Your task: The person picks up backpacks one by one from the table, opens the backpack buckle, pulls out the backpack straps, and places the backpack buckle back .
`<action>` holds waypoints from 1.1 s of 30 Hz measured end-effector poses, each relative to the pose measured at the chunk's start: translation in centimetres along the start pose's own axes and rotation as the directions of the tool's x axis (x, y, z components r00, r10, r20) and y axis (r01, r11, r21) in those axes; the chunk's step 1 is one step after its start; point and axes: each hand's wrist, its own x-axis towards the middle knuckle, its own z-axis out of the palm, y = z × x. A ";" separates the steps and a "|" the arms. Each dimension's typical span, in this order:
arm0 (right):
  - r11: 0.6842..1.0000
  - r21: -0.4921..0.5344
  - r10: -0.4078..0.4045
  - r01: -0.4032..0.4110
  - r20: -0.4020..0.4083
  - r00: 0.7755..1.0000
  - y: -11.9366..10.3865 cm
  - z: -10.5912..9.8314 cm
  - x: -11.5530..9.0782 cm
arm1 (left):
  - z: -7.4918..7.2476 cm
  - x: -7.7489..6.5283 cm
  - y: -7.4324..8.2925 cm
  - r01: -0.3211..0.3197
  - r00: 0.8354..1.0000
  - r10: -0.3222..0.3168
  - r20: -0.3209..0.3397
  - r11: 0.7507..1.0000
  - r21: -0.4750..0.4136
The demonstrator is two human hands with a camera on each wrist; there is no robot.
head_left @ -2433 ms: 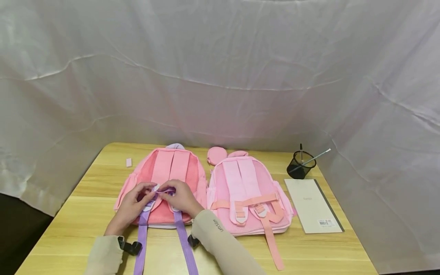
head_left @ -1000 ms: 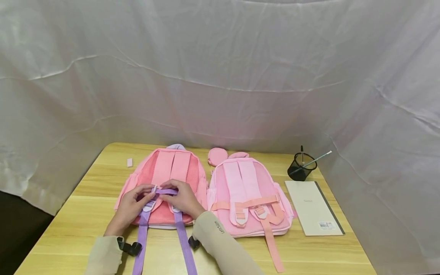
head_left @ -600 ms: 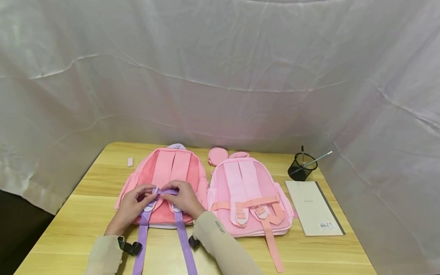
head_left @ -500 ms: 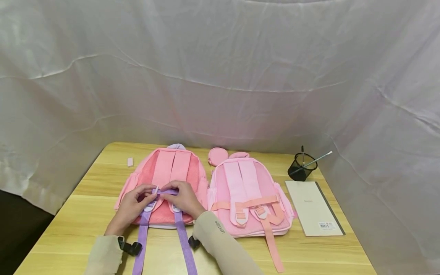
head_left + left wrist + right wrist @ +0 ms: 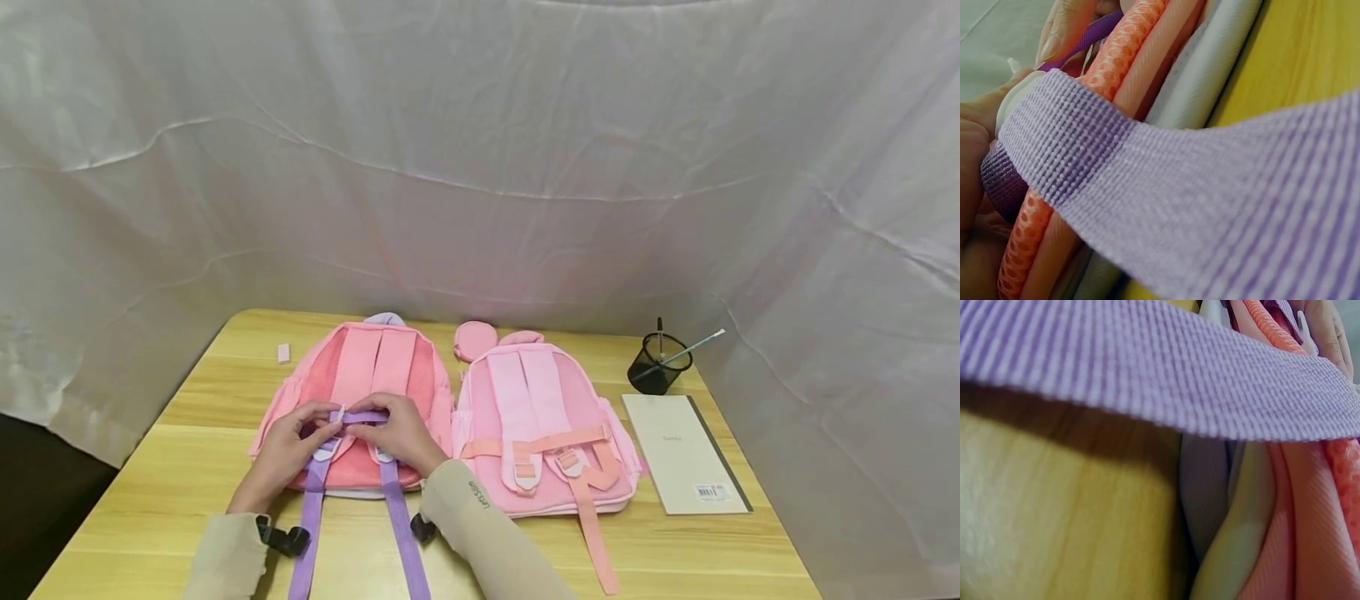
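Left hand: this hand (image 5: 292, 437) pinches a small white plastic piece (image 5: 341, 414).
Right hand: this hand (image 5: 403, 435) pinches a thin purple cloth strap (image 5: 366, 417), right beside the white piece.
Bag under the hands: a coral-pink cloth backpack (image 5: 356, 367) lies flat, its shoulder straps facing up.
Hanging bits: two long purple woven straps (image 5: 406, 533) come down toward the person.
Next to it: a light-pink cloth backpack (image 5: 527, 392), touching its side.
Far right: a black mesh pen cup (image 5: 649, 379) behind a cream paper notebook (image 5: 678, 458).
Under everything: a yellow wooden table (image 5: 660, 554).

The right sleeve (image 5: 487, 529), six o'clock, reads "Let's Slim"; the notebook's (image 5: 675, 462) lettering and barcode label (image 5: 712, 492), four o'clock, are illegible.
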 end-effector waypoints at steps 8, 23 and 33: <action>1.000 -0.013 0.009 -0.010 -0.019 1.000 0.1 0.1 0.0 | -0.1 -0.1 0.0 -0.006 1.000 0.005 0.004 1.000 0.012; 1.000 -0.011 0.011 -0.011 0.011 1.000 0.2 -0.1 0.0 | 0.0 -0.1 0.5 0.009 1.000 -0.009 0.005 1.000 0.006; 0.999 -0.012 0.040 -0.040 -0.010 0.999 -0.2 -0.2 -0.2 | 0.1 -0.1 0.1 0.030 0.999 -0.031 0.017 0.998 0.052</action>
